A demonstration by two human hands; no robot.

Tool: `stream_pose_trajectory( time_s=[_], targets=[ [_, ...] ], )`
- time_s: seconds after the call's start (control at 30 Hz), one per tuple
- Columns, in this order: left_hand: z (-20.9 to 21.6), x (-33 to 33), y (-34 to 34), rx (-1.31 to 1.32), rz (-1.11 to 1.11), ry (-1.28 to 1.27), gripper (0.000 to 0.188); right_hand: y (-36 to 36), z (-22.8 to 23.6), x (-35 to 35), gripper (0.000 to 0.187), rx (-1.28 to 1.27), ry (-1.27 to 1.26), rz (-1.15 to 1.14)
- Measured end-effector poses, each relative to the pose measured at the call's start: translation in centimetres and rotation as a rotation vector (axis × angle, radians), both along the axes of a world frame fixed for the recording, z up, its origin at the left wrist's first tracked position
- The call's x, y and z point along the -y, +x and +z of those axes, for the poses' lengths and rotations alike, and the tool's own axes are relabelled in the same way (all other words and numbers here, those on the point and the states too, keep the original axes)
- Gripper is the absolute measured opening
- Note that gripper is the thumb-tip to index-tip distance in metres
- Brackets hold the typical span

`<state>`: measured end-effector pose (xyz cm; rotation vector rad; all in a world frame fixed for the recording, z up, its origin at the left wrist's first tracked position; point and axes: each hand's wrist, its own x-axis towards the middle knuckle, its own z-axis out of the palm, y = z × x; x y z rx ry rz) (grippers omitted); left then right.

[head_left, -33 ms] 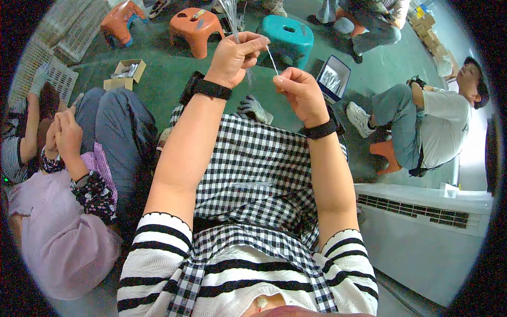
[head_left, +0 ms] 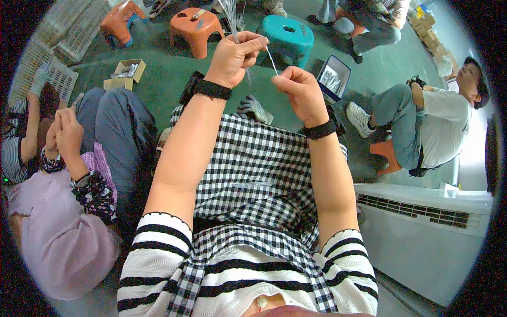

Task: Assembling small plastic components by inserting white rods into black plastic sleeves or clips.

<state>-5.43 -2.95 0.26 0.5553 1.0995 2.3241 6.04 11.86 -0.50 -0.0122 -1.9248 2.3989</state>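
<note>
A thin strand (head_left: 271,59), likely light, bendy and best held by its ends, runs between the left hand (head_left: 237,57), also clasping a bundle (head_left: 229,16), and the right hand (head_left: 301,92), both pinching it

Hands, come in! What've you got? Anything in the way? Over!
Left hand gripping silvery strand bundle. Right hand pinching thin white strand. Only that strand spans between them; grey glove beyond checkered apron.

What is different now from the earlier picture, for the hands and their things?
No clear change: nothing was taken hold of or let go. The left hand still holds the bundle of thin strands; the right hand stays at a white strand's lower end.
</note>
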Motion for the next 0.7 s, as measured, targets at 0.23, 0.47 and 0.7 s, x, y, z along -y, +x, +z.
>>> stream_pose_trajectory(
  time_s=[0.23, 0.47, 0.7],
  targets=[
    [-0.1, 0.0, -0.2, -0.011, 0.086, 0.001, 0.007, 0.4, 1.1, 0.5, 0.014, -0.073, 0.688, -0.231],
    [-0.1, -0.1, -0.3, 0.017, 0.050, 0.043, 0.006, 0.2, 0.0, 0.1, 0.016, 0.056, 0.000, -0.020],
    [0.1, -0.1, -0.3, -0.003, -0.002, 0.092, 0.005, 0.2, 0.0, -0.2, 0.011, 0.103, -0.209, 0.068]
  ],
)
